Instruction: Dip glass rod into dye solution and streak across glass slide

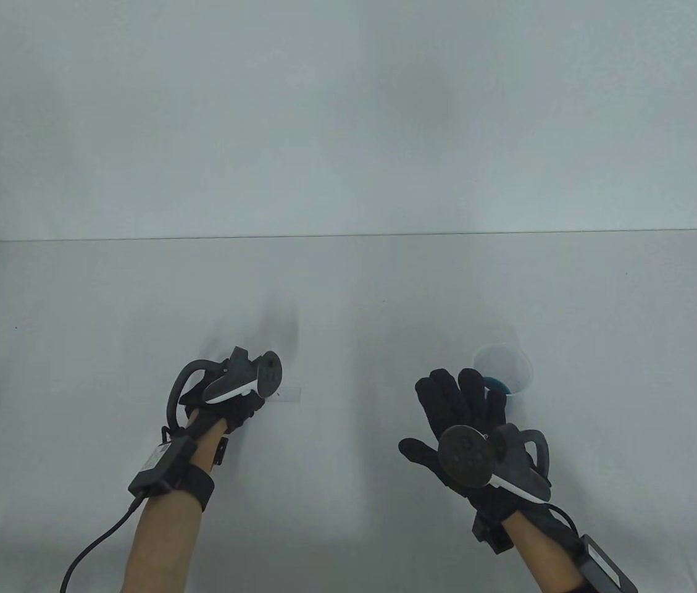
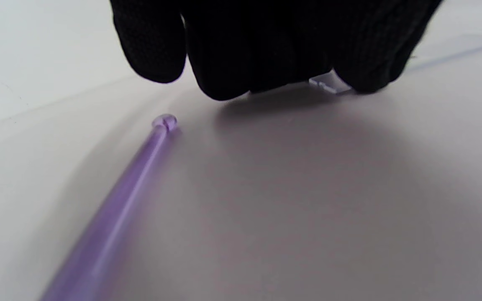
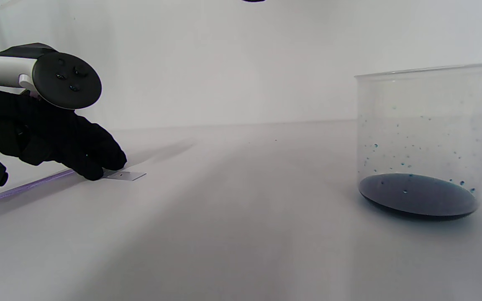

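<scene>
The left hand [image 1: 225, 401] lies low on the white table [image 1: 348, 296], its gloved fingers [image 2: 224, 62] curled down with the fingertips pressing on one end of the glass slide [image 1: 286, 394]; the slide lies flat, its free end sticking out to the right of the hand in the table view. In the left wrist view a corner of the slide [image 2: 329, 82] shows under the fingertips. The glass rod [image 2: 115, 209], tinted purple in that view, lies flat on the table just beside the left hand, its rounded tip near the fingers but apart from them; neither hand holds it. From the right wrist view the rod [image 3: 23, 188] runs along the table under the left hand [image 3: 57, 142], with the slide [image 3: 126, 175] poking out past the fingertips. The right hand [image 1: 465, 426] hovers well apart from the left, fingers spread wide and flat, holding nothing. Just beyond its fingertips stands a clear plastic beaker [image 1: 504, 369] with a shallow pool of dark blue dye solution [image 3: 416, 194] at the bottom and small blue droplets speckling its inner wall.
</scene>
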A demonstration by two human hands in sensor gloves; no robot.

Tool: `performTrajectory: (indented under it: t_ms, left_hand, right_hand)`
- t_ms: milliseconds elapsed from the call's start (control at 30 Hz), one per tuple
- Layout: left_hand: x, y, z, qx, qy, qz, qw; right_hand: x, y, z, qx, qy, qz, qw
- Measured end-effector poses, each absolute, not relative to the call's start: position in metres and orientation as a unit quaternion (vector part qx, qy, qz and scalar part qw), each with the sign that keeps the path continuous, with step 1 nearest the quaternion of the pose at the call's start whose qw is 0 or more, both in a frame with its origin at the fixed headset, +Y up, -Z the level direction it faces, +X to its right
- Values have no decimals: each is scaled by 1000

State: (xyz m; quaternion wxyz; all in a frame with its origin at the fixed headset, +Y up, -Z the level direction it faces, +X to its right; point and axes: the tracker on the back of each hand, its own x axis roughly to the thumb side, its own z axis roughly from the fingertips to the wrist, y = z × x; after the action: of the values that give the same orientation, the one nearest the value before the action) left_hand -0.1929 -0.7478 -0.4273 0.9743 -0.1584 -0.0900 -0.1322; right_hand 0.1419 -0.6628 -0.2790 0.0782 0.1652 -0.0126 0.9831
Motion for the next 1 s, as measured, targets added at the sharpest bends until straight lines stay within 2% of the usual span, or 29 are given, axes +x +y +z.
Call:
performTrajectory:
  t_ms: [367, 700, 1000]
  left_hand:
    - [-154, -749, -400, -141, -165, -141, 966]
    - [-106, -752, -356, -118, -239, -141, 953]
    - [-80, -752, -323, -118, -294, -146, 937]
  right_hand:
    - [141, -662, -278, 168, -18, 983, 78]
    - [141, -661, -277, 169, -21, 982, 78]
    - [140, -661, -276, 170, -23, 982, 78]
